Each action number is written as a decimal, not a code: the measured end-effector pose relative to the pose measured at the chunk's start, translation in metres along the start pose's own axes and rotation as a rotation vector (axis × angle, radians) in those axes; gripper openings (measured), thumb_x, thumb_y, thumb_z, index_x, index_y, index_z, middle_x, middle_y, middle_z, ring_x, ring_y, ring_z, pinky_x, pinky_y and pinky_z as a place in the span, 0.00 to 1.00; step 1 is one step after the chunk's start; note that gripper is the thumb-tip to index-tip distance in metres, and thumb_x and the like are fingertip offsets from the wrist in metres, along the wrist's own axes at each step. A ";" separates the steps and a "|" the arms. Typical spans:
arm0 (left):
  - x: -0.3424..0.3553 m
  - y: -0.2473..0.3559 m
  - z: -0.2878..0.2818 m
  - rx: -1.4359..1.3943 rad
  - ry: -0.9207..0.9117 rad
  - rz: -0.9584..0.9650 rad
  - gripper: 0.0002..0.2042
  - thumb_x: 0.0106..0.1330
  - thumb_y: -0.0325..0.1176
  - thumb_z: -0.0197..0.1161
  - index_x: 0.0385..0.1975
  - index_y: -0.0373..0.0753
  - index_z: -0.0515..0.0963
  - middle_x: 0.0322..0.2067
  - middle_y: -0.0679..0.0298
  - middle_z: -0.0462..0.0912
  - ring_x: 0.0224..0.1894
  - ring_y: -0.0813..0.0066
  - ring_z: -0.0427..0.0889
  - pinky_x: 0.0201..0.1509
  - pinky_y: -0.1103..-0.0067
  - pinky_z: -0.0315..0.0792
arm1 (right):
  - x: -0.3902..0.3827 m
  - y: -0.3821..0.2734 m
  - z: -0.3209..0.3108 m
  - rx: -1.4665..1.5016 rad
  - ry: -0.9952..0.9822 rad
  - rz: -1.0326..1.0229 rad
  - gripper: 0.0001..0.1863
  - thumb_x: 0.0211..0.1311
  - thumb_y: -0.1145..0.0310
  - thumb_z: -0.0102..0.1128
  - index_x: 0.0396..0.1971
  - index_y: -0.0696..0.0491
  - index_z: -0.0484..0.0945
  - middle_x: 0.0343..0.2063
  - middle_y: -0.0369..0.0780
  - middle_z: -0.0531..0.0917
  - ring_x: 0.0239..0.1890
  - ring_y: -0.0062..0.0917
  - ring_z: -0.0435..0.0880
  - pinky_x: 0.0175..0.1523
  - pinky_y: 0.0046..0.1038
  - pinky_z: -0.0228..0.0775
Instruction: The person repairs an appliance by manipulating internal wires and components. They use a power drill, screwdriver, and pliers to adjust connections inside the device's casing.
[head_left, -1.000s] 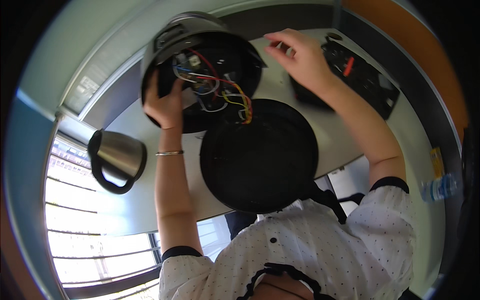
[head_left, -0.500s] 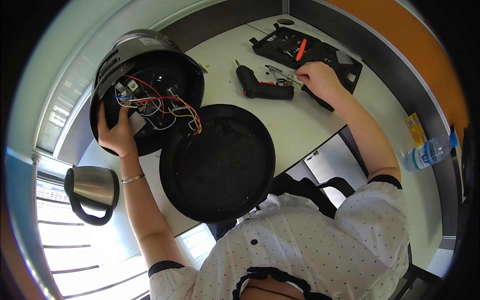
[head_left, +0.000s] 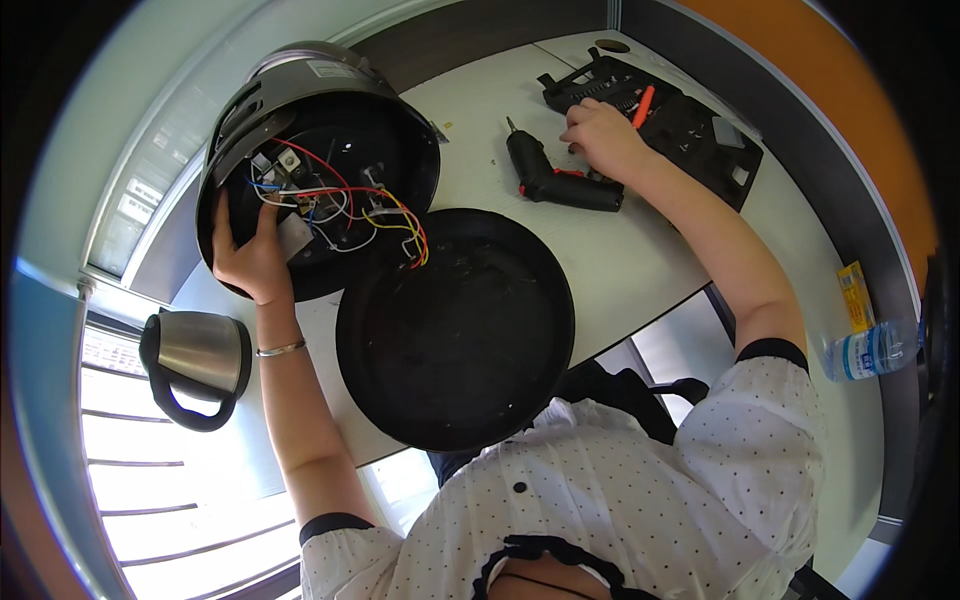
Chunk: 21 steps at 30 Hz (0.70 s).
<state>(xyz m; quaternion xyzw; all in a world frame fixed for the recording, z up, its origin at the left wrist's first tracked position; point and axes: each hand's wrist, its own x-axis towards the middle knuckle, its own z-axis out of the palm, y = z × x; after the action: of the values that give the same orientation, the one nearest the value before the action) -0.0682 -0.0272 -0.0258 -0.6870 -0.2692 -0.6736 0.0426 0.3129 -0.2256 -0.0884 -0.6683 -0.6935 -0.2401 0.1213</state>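
Note:
My left hand [head_left: 246, 262] grips the rim of a tilted dark appliance housing [head_left: 387, 140], thumb inside near the exposed parts. Red, yellow, white and blue wires [head_left: 340, 190] run in it, some dangling at the edge of a round black pan [head_left: 455, 325] on the near table edge. My right hand [head_left: 600, 135] is curled at the near side of an open black tool case [head_left: 735, 165] holding bits and an orange-handled tool [head_left: 643, 107]; what its fingers hold is hidden. Just below it lies a black cordless screwdriver [head_left: 555, 185], bit pointing away from me.
A steel kettle [head_left: 195, 350] stands at the left by a bright window with horizontal bars. Along the right are a yellow box [head_left: 853, 295] and a plastic water bottle [head_left: 865, 350]. Low partitions [head_left: 470, 38] border the back of the white table [head_left: 640, 270].
The housing and my left hand swung down-left, then slightly back. My right hand moved right from beside the housing to the tool case, then slightly up-left, its fingers more curled than at first.

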 end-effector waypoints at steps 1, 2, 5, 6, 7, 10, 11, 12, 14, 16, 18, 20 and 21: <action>0.000 0.000 -0.001 -0.002 0.000 0.002 0.24 0.41 0.29 0.75 0.42 0.30 0.79 0.40 0.56 0.83 0.40 0.71 0.81 0.50 0.79 0.71 | -0.001 0.000 0.000 0.027 0.041 0.069 0.07 0.44 0.73 0.62 0.27 0.53 0.83 0.29 0.38 0.78 0.39 0.33 0.75 0.43 0.31 0.70; 0.000 0.000 -0.002 0.004 -0.001 0.001 0.24 0.41 0.29 0.75 0.42 0.30 0.79 0.40 0.56 0.83 0.40 0.71 0.81 0.50 0.79 0.71 | -0.005 0.001 -0.001 0.054 0.082 0.139 0.08 0.44 0.74 0.62 0.28 0.53 0.82 0.30 0.38 0.78 0.40 0.33 0.75 0.44 0.31 0.70; -0.001 0.002 -0.001 0.003 0.001 -0.010 0.24 0.41 0.29 0.75 0.42 0.31 0.79 0.41 0.56 0.83 0.40 0.72 0.81 0.50 0.79 0.72 | -0.020 -0.001 -0.018 0.141 0.073 0.318 0.09 0.48 0.75 0.61 0.32 0.55 0.81 0.33 0.39 0.79 0.41 0.34 0.76 0.46 0.31 0.70; -0.001 0.004 -0.001 -0.002 0.003 -0.013 0.24 0.41 0.29 0.75 0.42 0.31 0.79 0.40 0.56 0.83 0.40 0.72 0.81 0.50 0.79 0.72 | -0.025 -0.001 -0.024 0.172 0.055 0.336 0.09 0.48 0.74 0.61 0.32 0.55 0.81 0.33 0.39 0.80 0.41 0.34 0.77 0.45 0.31 0.70; -0.001 0.005 -0.001 -0.006 0.005 -0.016 0.24 0.41 0.29 0.75 0.42 0.31 0.79 0.40 0.56 0.83 0.40 0.72 0.81 0.50 0.79 0.72 | -0.031 -0.002 -0.027 0.204 0.036 0.354 0.08 0.49 0.74 0.61 0.33 0.55 0.81 0.33 0.39 0.80 0.40 0.34 0.77 0.45 0.31 0.71; -0.001 0.001 0.001 -0.058 -0.009 -0.041 0.24 0.42 0.28 0.75 0.42 0.31 0.79 0.40 0.56 0.83 0.40 0.72 0.81 0.50 0.79 0.72 | -0.040 -0.019 -0.038 0.291 0.106 0.245 0.08 0.50 0.70 0.62 0.32 0.54 0.81 0.31 0.39 0.80 0.39 0.34 0.77 0.43 0.32 0.71; -0.001 0.000 0.000 -0.071 -0.010 -0.054 0.24 0.41 0.28 0.75 0.42 0.31 0.79 0.40 0.56 0.83 0.40 0.72 0.81 0.50 0.79 0.72 | -0.040 -0.026 -0.041 0.323 0.115 0.209 0.09 0.50 0.70 0.62 0.32 0.54 0.81 0.31 0.39 0.80 0.39 0.34 0.77 0.42 0.32 0.71; 0.000 0.000 -0.002 -0.036 -0.021 -0.052 0.24 0.41 0.28 0.75 0.42 0.31 0.79 0.40 0.55 0.83 0.40 0.71 0.81 0.50 0.78 0.72 | -0.039 -0.033 -0.042 0.336 0.089 0.154 0.12 0.49 0.65 0.64 0.33 0.55 0.81 0.32 0.40 0.79 0.40 0.34 0.76 0.45 0.32 0.69; 0.000 -0.004 -0.003 0.023 -0.010 -0.017 0.25 0.40 0.28 0.75 0.42 0.31 0.79 0.40 0.54 0.83 0.41 0.68 0.82 0.50 0.76 0.72 | -0.032 -0.051 -0.048 0.258 0.026 0.102 0.16 0.47 0.63 0.66 0.35 0.55 0.80 0.34 0.41 0.78 0.42 0.34 0.75 0.48 0.32 0.67; 0.000 -0.002 -0.003 0.023 -0.015 -0.023 0.25 0.40 0.29 0.75 0.43 0.32 0.79 0.41 0.53 0.82 0.43 0.66 0.81 0.51 0.76 0.72 | -0.027 -0.063 -0.046 0.208 -0.065 0.091 0.22 0.43 0.60 0.68 0.38 0.57 0.78 0.36 0.42 0.77 0.45 0.34 0.73 0.52 0.33 0.63; 0.002 0.003 -0.002 -0.011 -0.015 -0.028 0.25 0.40 0.30 0.75 0.42 0.31 0.79 0.42 0.54 0.82 0.44 0.66 0.81 0.52 0.75 0.71 | -0.023 -0.070 -0.045 0.174 -0.112 0.097 0.24 0.41 0.61 0.69 0.39 0.58 0.78 0.39 0.43 0.77 0.46 0.36 0.73 0.52 0.33 0.65; 0.003 0.005 -0.001 -0.007 -0.013 -0.014 0.26 0.40 0.30 0.75 0.42 0.31 0.78 0.43 0.54 0.82 0.45 0.65 0.80 0.53 0.75 0.70 | -0.021 -0.072 -0.046 0.175 -0.151 0.126 0.26 0.38 0.64 0.70 0.40 0.60 0.77 0.41 0.45 0.77 0.46 0.38 0.73 0.52 0.34 0.66; 0.001 0.007 0.001 -0.005 -0.012 -0.010 0.26 0.40 0.31 0.75 0.42 0.31 0.78 0.43 0.54 0.81 0.45 0.66 0.80 0.52 0.75 0.71 | -0.024 -0.070 -0.045 0.222 -0.115 0.122 0.25 0.39 0.63 0.70 0.40 0.60 0.77 0.40 0.45 0.78 0.45 0.38 0.73 0.52 0.34 0.66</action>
<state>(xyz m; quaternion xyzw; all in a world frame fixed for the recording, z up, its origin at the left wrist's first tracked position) -0.0647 -0.0323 -0.0232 -0.6896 -0.2713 -0.6705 0.0360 0.2393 -0.2682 -0.0735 -0.7044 -0.6796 -0.1152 0.1692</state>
